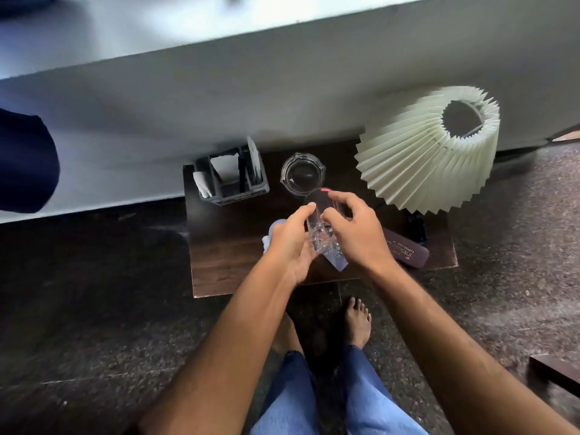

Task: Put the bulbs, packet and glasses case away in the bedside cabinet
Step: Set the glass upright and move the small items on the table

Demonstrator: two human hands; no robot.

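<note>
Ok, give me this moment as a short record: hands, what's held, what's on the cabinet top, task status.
left hand: cupping the base of a clear packet, above the cabinet top
right hand: fingers on the packet's upper side
packet contents: clear rounded shapes, cannot tell if bulbs
glasses case: lying flat at the right front, untouched
glass dish: at the back, centre
black organiser: back left, holding papers
pleated lamp shade: back right, tilted
status: nothing put away yet
</note>
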